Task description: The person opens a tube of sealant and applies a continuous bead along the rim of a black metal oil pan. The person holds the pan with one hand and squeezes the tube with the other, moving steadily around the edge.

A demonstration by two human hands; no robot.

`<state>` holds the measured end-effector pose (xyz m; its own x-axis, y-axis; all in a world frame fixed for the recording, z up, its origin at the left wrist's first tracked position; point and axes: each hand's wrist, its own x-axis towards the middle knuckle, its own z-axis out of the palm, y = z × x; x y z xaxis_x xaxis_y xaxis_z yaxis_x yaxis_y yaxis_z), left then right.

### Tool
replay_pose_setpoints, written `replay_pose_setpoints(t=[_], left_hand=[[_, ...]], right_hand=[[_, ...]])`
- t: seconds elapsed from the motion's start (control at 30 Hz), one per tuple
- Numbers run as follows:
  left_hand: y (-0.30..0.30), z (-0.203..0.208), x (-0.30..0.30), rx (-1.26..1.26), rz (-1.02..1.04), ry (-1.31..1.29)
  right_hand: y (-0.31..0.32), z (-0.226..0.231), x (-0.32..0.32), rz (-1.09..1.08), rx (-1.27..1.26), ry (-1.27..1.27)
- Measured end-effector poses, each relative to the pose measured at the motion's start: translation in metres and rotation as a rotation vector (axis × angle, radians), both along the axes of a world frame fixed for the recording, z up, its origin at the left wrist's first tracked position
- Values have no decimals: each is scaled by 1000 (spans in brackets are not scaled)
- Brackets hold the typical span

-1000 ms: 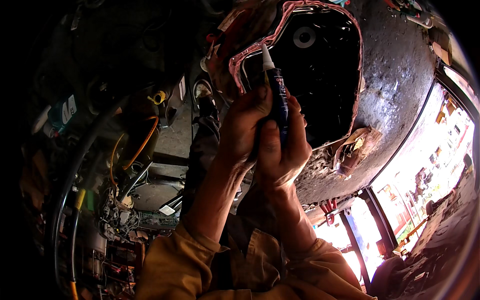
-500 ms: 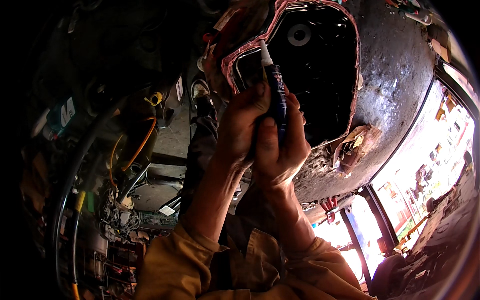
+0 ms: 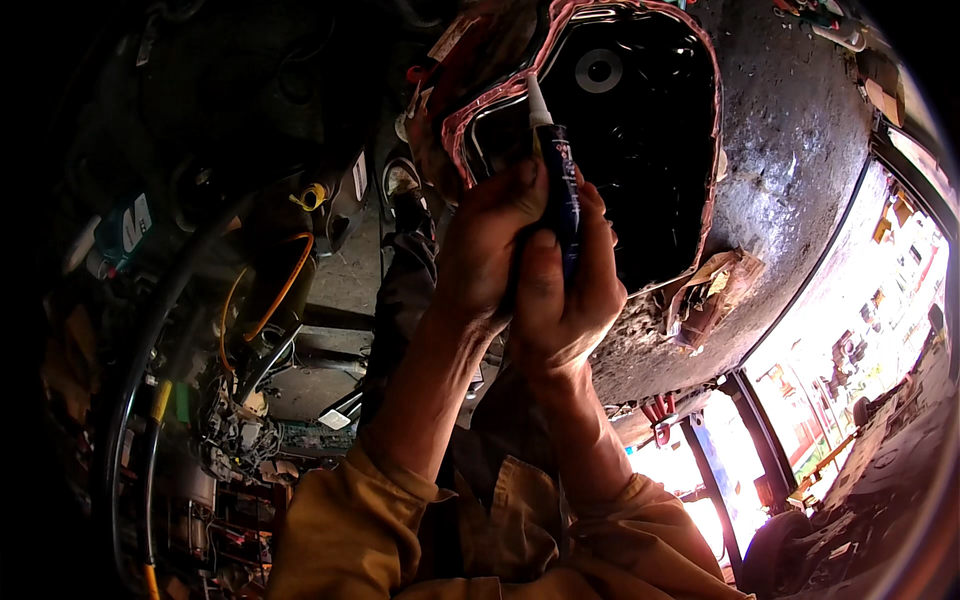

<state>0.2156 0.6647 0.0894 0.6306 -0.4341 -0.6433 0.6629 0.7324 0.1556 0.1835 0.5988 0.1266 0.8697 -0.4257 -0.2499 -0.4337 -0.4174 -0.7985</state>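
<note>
Both hands squeeze one dark blue sealant tube [image 3: 562,185] with a white cone nozzle. My left hand [image 3: 492,240] wraps its upper left side, and my right hand [image 3: 570,285] closes round its lower part, thumb pressed along it. The nozzle tip touches or hovers just over the flange of a black oil pan [image 3: 650,170]; which of the two I cannot tell. Red-pink sealant [image 3: 462,125] runs along the pan's rim. Inside the dark pan lies a pale ring-shaped disc [image 3: 598,70].
Under the pan's right side spreads a stained grey floor [image 3: 790,150], with a crumpled brown wrapper [image 3: 712,295] by the pan's corner. To the left are a dark hose [image 3: 135,370], an orange cable [image 3: 280,295], a teal bottle [image 3: 125,232] and a shoe [image 3: 402,180].
Both hands and the tube have shifted slightly right and up. The nozzle tip has moved a little along the pan's rim, still near its upper left bend.
</note>
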Motion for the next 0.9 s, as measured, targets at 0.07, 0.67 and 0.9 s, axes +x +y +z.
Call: replay_pose_setpoints(t=[0.07,0.67,0.9], left_hand=[[1,-6,-6,21,-9,5],[-4,5,18,-59,8,-105],[-20,9,37,51,-8,-102]], right_hand=[[-3,-3,-7,46,-38,2],[-12,4,19,55,-13,-99],[-24,6,37,56,27,-126]])
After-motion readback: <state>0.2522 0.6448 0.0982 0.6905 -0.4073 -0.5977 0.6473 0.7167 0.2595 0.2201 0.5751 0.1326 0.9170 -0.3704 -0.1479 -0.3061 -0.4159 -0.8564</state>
